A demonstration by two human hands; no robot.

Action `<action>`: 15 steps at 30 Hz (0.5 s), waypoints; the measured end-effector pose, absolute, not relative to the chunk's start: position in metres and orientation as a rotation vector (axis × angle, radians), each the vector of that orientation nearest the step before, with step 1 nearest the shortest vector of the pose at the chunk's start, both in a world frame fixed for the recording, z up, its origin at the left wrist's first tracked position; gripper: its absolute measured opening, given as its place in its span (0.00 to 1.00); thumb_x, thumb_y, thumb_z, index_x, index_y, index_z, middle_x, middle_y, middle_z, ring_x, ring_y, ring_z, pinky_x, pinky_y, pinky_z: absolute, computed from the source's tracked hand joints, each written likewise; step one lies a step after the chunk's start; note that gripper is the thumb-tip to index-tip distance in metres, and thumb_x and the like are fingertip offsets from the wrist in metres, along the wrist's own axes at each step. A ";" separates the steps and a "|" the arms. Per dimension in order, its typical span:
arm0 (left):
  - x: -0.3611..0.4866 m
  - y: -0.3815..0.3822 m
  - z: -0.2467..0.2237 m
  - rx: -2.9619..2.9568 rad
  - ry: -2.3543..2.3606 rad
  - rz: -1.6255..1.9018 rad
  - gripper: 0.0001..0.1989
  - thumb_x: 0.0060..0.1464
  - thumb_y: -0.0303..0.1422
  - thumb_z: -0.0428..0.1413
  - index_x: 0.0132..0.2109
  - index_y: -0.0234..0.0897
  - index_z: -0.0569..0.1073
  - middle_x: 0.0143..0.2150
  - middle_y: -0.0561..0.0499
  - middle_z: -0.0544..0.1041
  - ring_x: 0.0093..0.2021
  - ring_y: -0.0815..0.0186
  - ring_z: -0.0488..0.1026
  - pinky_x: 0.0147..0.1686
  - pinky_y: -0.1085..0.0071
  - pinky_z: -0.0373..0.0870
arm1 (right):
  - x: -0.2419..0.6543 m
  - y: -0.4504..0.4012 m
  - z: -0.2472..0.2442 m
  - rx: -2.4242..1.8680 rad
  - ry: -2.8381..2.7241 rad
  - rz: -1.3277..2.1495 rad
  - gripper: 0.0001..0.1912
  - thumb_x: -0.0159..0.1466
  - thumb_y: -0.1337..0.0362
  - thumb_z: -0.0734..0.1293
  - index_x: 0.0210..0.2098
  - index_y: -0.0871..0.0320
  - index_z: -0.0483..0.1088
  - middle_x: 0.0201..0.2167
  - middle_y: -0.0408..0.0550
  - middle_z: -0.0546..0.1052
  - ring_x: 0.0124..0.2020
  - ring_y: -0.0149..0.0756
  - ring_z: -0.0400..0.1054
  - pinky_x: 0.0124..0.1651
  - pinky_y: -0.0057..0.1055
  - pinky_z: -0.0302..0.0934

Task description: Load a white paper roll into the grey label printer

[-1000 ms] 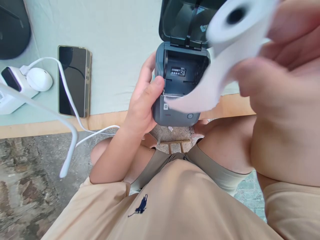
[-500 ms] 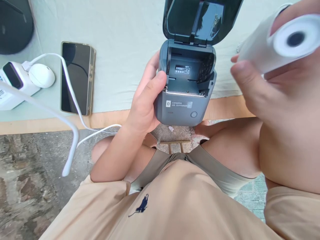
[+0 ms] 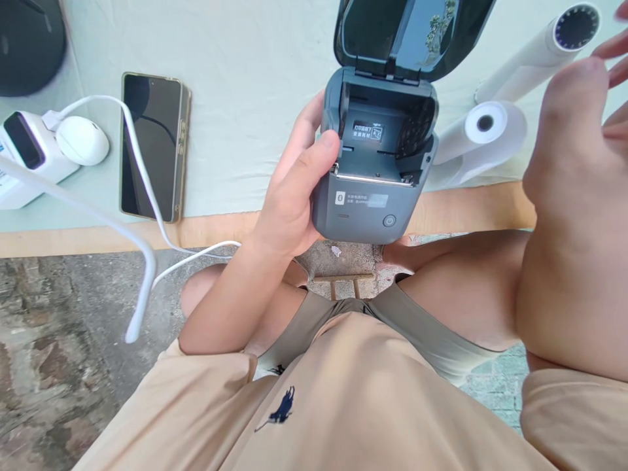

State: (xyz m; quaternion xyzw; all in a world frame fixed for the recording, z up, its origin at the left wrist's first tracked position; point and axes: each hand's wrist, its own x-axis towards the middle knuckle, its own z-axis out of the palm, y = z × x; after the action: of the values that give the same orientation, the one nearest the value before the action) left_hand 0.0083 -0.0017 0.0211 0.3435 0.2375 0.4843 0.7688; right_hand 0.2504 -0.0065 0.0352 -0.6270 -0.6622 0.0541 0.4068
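Note:
My left hand (image 3: 301,176) is wrapped round the left side of a dark grey label printer (image 3: 366,209). Its tinted lid (image 3: 397,33) is flipped up, and the inside compartment shows a small printed label but no roll. To the right of the printer, a white paper roll (image 3: 485,124) stands on the cloth with a loose sheet curling from it. My right hand (image 3: 579,111) is raised at the right edge with fingers apart, holding nothing; some of its fingers are cut off by the frame.
A white cylinder (image 3: 544,59) with a dark round end stands behind the roll. On the left lie a phone (image 3: 150,144), a white power strip (image 3: 36,157) with a charger (image 3: 82,140) and white cables. A black round object (image 3: 29,49) fills the far left corner.
My right hand has let go of the white paper roll, which now stands on the table, and has drawn away to the right. The printer has shifted slightly right in view.

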 end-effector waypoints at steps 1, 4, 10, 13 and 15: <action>0.009 -0.002 0.021 0.745 0.514 1.050 0.14 0.58 0.36 0.48 0.51 0.42 0.64 0.47 0.53 0.72 0.56 0.59 0.70 0.49 0.64 0.73 | 0.254 -0.004 0.034 -1.653 -1.728 0.097 0.26 0.61 0.56 0.61 0.57 0.59 0.60 0.53 0.49 0.66 0.52 0.33 0.65 0.47 0.31 0.60; 0.009 -0.003 0.022 0.751 0.538 1.060 0.13 0.57 0.37 0.48 0.50 0.44 0.64 0.46 0.53 0.73 0.57 0.60 0.69 0.51 0.65 0.72 | 0.256 0.004 0.038 -1.786 -1.808 0.169 0.26 0.59 0.59 0.62 0.56 0.57 0.60 0.55 0.50 0.64 0.54 0.35 0.62 0.42 0.28 0.58; 0.009 -0.005 0.023 0.771 0.535 1.063 0.14 0.59 0.35 0.45 0.51 0.42 0.63 0.46 0.51 0.72 0.54 0.60 0.71 0.55 0.59 0.68 | 0.242 0.011 0.051 -1.805 -1.917 0.259 0.26 0.55 0.59 0.65 0.53 0.58 0.63 0.50 0.50 0.66 0.51 0.34 0.61 0.34 0.29 0.51; 0.009 -0.005 0.026 0.753 0.546 1.054 0.13 0.59 0.35 0.46 0.51 0.42 0.64 0.46 0.51 0.72 0.54 0.60 0.71 0.55 0.60 0.68 | 0.243 0.013 0.047 -1.796 -1.919 0.260 0.24 0.53 0.64 0.66 0.51 0.56 0.65 0.48 0.48 0.67 0.49 0.34 0.63 0.33 0.29 0.51; 0.010 -0.006 0.028 0.751 0.580 1.047 0.13 0.59 0.36 0.45 0.50 0.42 0.65 0.45 0.52 0.73 0.57 0.60 0.69 0.55 0.61 0.68 | 0.247 0.014 0.042 -1.755 -1.865 0.263 0.25 0.54 0.67 0.65 0.52 0.51 0.64 0.48 0.45 0.68 0.47 0.32 0.64 0.33 0.28 0.53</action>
State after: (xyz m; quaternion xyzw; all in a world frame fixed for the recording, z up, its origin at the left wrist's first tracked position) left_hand 0.0103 -0.0057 0.0284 0.3450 0.2664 0.4809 0.7608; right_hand 0.2465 0.0140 0.0417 -0.6545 -0.6955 0.0982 0.2798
